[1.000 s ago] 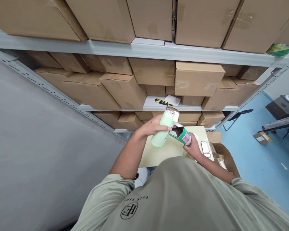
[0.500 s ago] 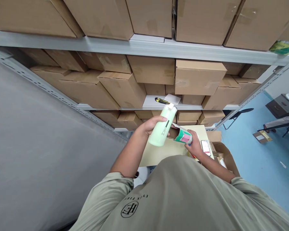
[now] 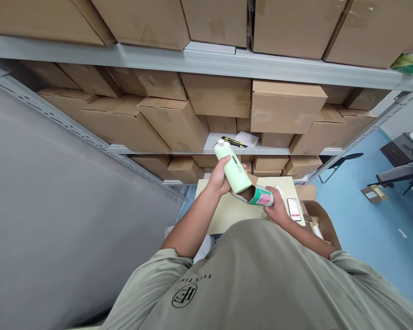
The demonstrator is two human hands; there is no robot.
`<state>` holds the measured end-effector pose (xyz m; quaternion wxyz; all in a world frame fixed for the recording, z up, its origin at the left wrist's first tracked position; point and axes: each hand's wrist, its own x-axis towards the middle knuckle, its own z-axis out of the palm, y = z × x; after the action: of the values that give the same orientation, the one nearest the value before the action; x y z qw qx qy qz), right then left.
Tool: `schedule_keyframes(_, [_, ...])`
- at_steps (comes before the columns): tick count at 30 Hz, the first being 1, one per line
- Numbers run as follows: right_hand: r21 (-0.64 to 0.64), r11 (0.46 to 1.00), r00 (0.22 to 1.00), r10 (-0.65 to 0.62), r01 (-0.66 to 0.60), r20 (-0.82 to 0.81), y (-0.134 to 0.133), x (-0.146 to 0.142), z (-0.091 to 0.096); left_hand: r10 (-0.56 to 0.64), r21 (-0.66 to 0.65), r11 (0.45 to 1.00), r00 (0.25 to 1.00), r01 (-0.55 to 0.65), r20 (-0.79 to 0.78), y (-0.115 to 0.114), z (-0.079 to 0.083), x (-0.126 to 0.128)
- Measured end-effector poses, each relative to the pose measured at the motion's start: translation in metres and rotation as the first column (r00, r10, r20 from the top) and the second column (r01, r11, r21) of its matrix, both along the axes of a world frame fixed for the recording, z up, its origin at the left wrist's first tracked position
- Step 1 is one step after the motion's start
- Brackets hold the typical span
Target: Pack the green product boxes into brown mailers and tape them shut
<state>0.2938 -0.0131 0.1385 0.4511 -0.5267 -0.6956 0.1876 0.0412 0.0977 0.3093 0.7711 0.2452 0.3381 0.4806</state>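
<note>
My left hand [image 3: 220, 178] is closed around a light green bottle [image 3: 237, 172] with dark lettering and a pale cap. The bottle is tilted, its cap end up to the left and its base down by the mouth of a small box. That green, pink and white box [image 3: 261, 196] is gripped by my right hand [image 3: 277, 207] at its far right end. The box's open end faces the bottle, showing brown cardboard inside. Whether the base has entered the opening I cannot tell. Both are held above a pale yellow table [image 3: 223, 215].
A shelving rack full of cardboard boxes [image 3: 174, 120] stands in front. A black and yellow utility knife [image 3: 234, 141] lies on its shelf beside white paper [image 3: 247, 138]. On the table's right is a phone [image 3: 294, 209], with an open carton [image 3: 321, 222] beyond it. Another person's leg [image 3: 401, 173] shows far right.
The bottle has turned from leaning right to leaning left, and its base has moved right to the box's mouth. My left hand has shifted right with it; my right hand stays on the box.
</note>
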Motion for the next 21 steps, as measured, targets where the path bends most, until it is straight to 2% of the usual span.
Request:
schedule_keyframes(4, [-0.045,0.999,0.998,0.005,-0.008,-0.055,0.000,-0.002,0.001,0.201,0.116,0.973,0.980,-0.198,-0.009,-0.011,-0.005,0.008])
schedule_keyframes(7, [-0.088,0.996,0.995,0.021,-0.030,-0.097,0.000,-0.004,0.003,0.270,0.235,0.936,0.963,-0.261,-0.005,-0.017,-0.007,0.010])
schedule_keyframes(13, [-0.219,0.972,0.974,0.029,-0.080,-0.226,0.002,-0.005,0.003,0.258,0.400,0.890,0.965,-0.218,-0.049,-0.025,-0.012,0.009])
schedule_keyframes(17, [-0.283,0.952,0.949,0.022,-0.115,-0.313,0.001,-0.007,0.001,0.232,0.376,0.911,0.963,-0.168,-0.134,-0.027,-0.015,0.008])
schedule_keyframes(21, [-0.316,0.930,0.896,0.029,-0.187,-0.444,0.004,-0.013,0.002,0.237,0.317,0.934,0.950,-0.165,-0.205,-0.029,-0.007,0.009])
